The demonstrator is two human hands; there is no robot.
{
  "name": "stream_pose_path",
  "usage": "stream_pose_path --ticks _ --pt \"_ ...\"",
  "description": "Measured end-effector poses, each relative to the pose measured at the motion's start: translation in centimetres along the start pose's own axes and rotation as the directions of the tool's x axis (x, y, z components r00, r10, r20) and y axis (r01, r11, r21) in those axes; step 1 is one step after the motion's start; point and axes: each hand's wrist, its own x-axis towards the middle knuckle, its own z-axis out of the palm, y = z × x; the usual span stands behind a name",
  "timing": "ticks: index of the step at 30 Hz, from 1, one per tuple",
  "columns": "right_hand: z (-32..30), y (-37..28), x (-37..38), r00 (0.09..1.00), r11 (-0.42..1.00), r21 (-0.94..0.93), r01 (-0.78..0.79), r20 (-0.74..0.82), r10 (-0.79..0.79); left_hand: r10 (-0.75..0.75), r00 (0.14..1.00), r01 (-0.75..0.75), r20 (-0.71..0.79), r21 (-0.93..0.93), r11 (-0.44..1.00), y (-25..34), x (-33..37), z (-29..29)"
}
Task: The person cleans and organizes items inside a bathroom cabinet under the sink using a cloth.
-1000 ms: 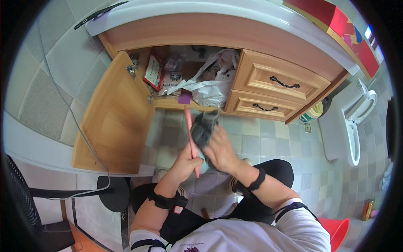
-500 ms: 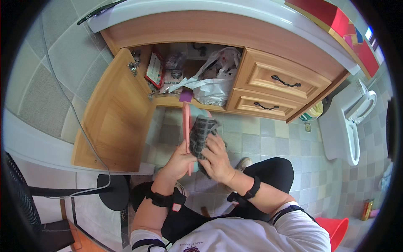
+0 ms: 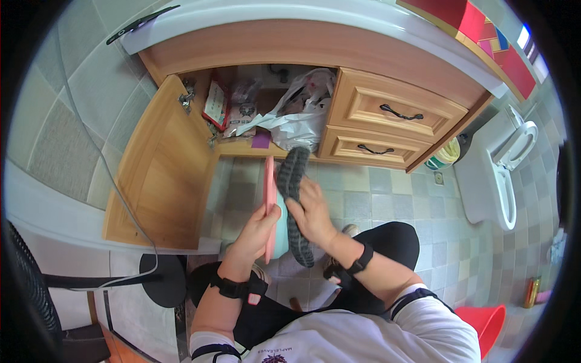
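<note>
My left hand (image 3: 256, 233) grips a pink and pale-teal basin-like plastic piece (image 3: 280, 235), tipped on edge, its pink rim to the left and its teal body to the right. My thumb lies over the teal side. In my right hand (image 3: 313, 213) is a dark grey checked cloth (image 3: 292, 181), which hangs long alongside the teal side. The fingers behind the cloth are partly hidden. Both hands are in front of the wooden cabinet, above the tiled floor.
The cabinet door (image 3: 163, 175) stands open at left. Inside are a white plastic bag (image 3: 296, 127) and several packets (image 3: 242, 112). To its right are two drawers (image 3: 396, 112). A toilet (image 3: 493, 175) is at right, a red bucket (image 3: 484, 323) near my right side. A cable (image 3: 112, 163) crosses the left.
The cloth, bunched over the teal side before, now hangs stretched out and uncovers more of the teal. My left thumb shows on the teal side. The view has shifted slightly.
</note>
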Motion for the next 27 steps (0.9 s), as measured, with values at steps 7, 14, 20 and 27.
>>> stream_pose_path --ticks 7,14,20,27 --pt "1.4 -1.5 -6.6 0.971 0.971 -0.138 0.194 0.165 -0.17 0.04 0.998 -0.051 -0.046 -0.261 0.964 1.0 1.6 -0.1" --pt "0.3 -2.0 1.3 0.989 0.978 -0.188 0.087 -0.103 -0.108 0.116 0.992 -0.118 -0.04 -0.047 0.992 0.2 1.4 0.8" --pt "0.8 -1.5 2.2 0.998 0.995 -0.092 0.043 -0.03 -0.046 0.136 0.989 -0.129 -0.065 0.1 0.987 -0.1 1.2 0.2" --pt "1.4 -2.2 -4.5 0.981 0.971 -0.173 0.164 0.132 -0.142 0.077 0.994 -0.088 -0.075 -0.154 0.984 1.2 1.3 0.5"
